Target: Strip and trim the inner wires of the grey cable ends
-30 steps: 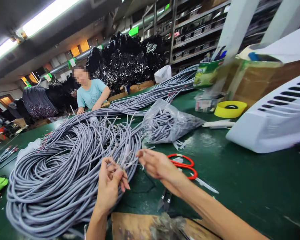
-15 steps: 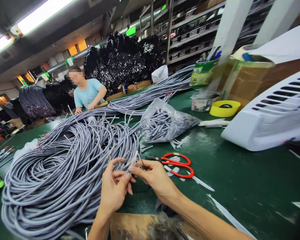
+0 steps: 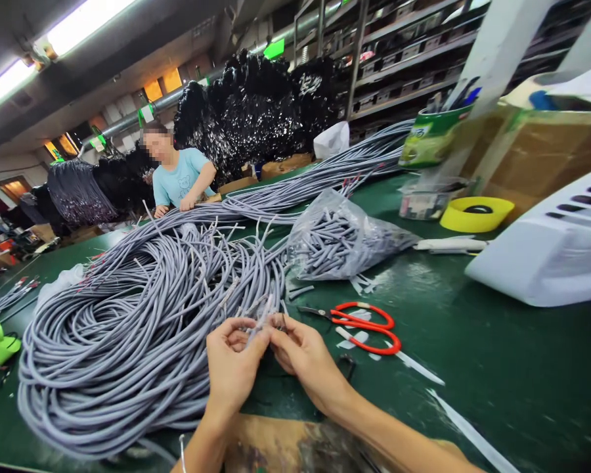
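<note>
My left hand (image 3: 234,361) and my right hand (image 3: 310,361) meet at the near right edge of a big coil of grey cables (image 3: 103,387). Both are closed, thumbs and fingertips pinching a pale cable end (image 3: 266,314) between them. Fine thin strands seem to show at the fingertips, but the fingers cover most of the end and I cannot make out its detail. Just right of my right hand lie red-handled scissors (image 3: 393,347), their blades pointing left, among scraps of white strip.
Behind the scissors sits a clear bag (image 3: 325,246) of short grey cable pieces. To the right are a yellow tape roll (image 3: 477,215), a green can (image 3: 426,141) of pens and a white slotted housing (image 3: 536,263). A co-worker (image 3: 180,177) works across the green table (image 3: 512,368).
My hands have drawn closer together, and the left fingers have curled in around the cable end. The whole scene has shifted slightly right as the camera turned.
</note>
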Available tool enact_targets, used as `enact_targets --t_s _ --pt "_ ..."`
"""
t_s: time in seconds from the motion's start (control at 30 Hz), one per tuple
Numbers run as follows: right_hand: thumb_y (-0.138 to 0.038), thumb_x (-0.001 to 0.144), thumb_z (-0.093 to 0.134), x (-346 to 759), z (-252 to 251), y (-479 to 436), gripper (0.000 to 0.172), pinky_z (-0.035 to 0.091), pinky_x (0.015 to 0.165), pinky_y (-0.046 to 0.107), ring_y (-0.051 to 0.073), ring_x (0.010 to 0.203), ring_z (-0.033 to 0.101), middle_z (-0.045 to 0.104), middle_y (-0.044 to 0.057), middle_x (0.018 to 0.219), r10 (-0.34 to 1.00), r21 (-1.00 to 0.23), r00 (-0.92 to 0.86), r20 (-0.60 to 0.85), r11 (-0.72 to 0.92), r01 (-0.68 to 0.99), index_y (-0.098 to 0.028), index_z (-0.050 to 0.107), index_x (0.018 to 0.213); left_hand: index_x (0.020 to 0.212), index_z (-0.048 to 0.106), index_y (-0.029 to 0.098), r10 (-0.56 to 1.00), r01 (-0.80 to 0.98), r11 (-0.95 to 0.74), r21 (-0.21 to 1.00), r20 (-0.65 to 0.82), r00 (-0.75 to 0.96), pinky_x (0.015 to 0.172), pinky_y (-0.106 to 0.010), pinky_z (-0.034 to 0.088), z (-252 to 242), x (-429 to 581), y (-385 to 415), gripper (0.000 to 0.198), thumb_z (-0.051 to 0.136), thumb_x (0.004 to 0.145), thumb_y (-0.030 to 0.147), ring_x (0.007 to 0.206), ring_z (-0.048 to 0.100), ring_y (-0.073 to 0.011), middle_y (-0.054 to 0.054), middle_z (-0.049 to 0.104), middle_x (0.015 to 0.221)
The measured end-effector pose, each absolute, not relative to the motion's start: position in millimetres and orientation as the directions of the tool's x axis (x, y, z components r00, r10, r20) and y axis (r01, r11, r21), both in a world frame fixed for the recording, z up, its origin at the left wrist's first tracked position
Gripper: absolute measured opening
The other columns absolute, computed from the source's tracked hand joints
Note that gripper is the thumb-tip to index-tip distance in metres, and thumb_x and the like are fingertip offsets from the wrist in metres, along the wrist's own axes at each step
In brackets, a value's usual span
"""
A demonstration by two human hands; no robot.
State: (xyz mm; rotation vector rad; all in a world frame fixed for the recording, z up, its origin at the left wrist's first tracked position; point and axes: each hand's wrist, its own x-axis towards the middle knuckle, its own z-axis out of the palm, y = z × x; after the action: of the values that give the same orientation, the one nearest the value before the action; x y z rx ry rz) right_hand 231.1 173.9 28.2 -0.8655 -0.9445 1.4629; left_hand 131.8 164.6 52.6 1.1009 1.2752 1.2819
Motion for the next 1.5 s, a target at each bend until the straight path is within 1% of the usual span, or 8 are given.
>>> enact_targets --t_s 0.13,0.37,0.5,0.7,0.9,1.2,1.33,1.5 --pt "-0.041 0.053 0.064 228.3 29.5 174.2 0.029 0.010 0.031 0.016 0.000 0.030 0.015 0.024 -0.014 0.035 0.961 -0.853 -0.177 -0.213 -0.272 -0.446 -0.019 0.044 0.054 0.066 0.057 0.011 0.984 -0.027 0.018 0.999 -0.022 -0.179 0.034 -0.013 0.022 49.5 135.2 164.9 0.034 0.076 0.053 0.035 0.032 0.030 -0.0006 0.008 0.045 0.038" --pt "-0.037 0.053 0.064 235.1 29.2 181.9 0.026 0.008 0.031 0.016 -0.001 0.029 0.018 0.036 -0.011 0.038 0.970 -0.829 -0.038 -0.242 -0.227 -0.511 -0.018 0.047 0.056 0.062 0.063 0.009 0.995 -0.044 0.047 0.998 -0.050 -0.084 0.033 -0.013 0.017 53.0 136.5 163.6 0.036 0.077 0.051 0.040 0.032 0.026 0.0004 0.008 0.039 0.035" --pt "-0.046 0.058 0.061 245.9 36.3 184.2 0.033 0.007 0.032 0.015 -0.002 0.030 0.017 0.053 -0.006 0.051 0.970 -0.797 -0.002 -0.245 -0.202 -0.569 -0.017 0.046 0.064 0.083 0.070 0.007 0.998 -0.132 0.053 0.990 -0.046 0.052 0.031 -0.013 0.013 57.8 129.2 165.6 0.046 0.076 0.054 0.043 0.031 0.021 0.0006 0.009 0.037 0.035" --pt "-0.041 0.054 0.072 248.7 46.8 175.2 0.045 0.009 0.031 0.015 -0.003 0.030 0.019 0.063 -0.003 0.065 0.950 -0.775 -0.295 -0.103 -0.262 -0.575 -0.017 0.052 0.086 0.103 0.066 0.011 0.986 -0.244 0.047 0.969 -0.007 0.165 0.028 -0.012 0.009 56.4 120.3 168.3 0.050 0.071 0.064 0.041 0.028 0.017 0.0008 0.008 0.038 0.034" --pt "-0.025 0.044 0.075 247.6 43.6 175.1 0.046 0.023 0.033 0.014 0.002 0.034 0.038 0.060 -0.006 0.054 0.981 -0.814 -0.165 -0.107 -0.182 -0.552 -0.017 0.050 0.082 0.130 0.041 0.021 0.951 -0.214 0.122 0.969 -0.052 0.305 0.025 -0.010 0.013 54.8 122.0 166.1 0.070 0.068 0.068 0.038 0.023 0.020 -0.0004 0.009 0.045 0.035" --pt "-0.029 0.061 0.062 247.3 38.0 173.0 0.030 0.032 0.034 0.017 0.004 0.035 0.045 0.060 -0.005 0.061 0.992 -0.955 -0.001 0.125 0.120 -0.273 -0.019 0.045 0.084 0.059 0.070 0.009 0.986 -0.058 -0.110 0.992 0.101 -0.129 0.036 -0.015 0.034 49.9 132.8 166.8 0.020 0.074 0.057 0.028 0.041 0.043 -0.0050 0.001 0.054 0.048" --pt "-0.032 0.061 0.063 247.0 37.7 173.1 0.035 0.047 0.045 0.022 0.012 0.045 0.060 0.059 -0.005 0.059 0.992 -0.941 -0.077 0.104 0.073 -0.331 -0.021 0.040 0.085 0.055 0.067 0.009 0.974 -0.141 -0.051 0.989 0.018 -0.228 0.037 -0.017 0.038 47.1 135.7 165.6 0.021 0.074 0.053 0.029 0.039 0.049 -0.0079 0.000 0.056 0.044" --pt "-0.030 0.059 0.064 247.5 36.8 174.4 0.034 0.046 0.045 0.022 0.011 0.044 0.058 0.059 -0.005 0.059 0.996 -0.943 -0.055 0.076 0.054 -0.330 -0.020 0.042 0.082 0.061 0.058 0.011 0.973 -0.140 -0.031 0.990 -0.002 -0.230 0.032 -0.017 0.036 42.9 137.2 166.2 0.035 0.073 0.055 0.041 0.032 0.049 -0.0085 0.000 0.057 0.042"
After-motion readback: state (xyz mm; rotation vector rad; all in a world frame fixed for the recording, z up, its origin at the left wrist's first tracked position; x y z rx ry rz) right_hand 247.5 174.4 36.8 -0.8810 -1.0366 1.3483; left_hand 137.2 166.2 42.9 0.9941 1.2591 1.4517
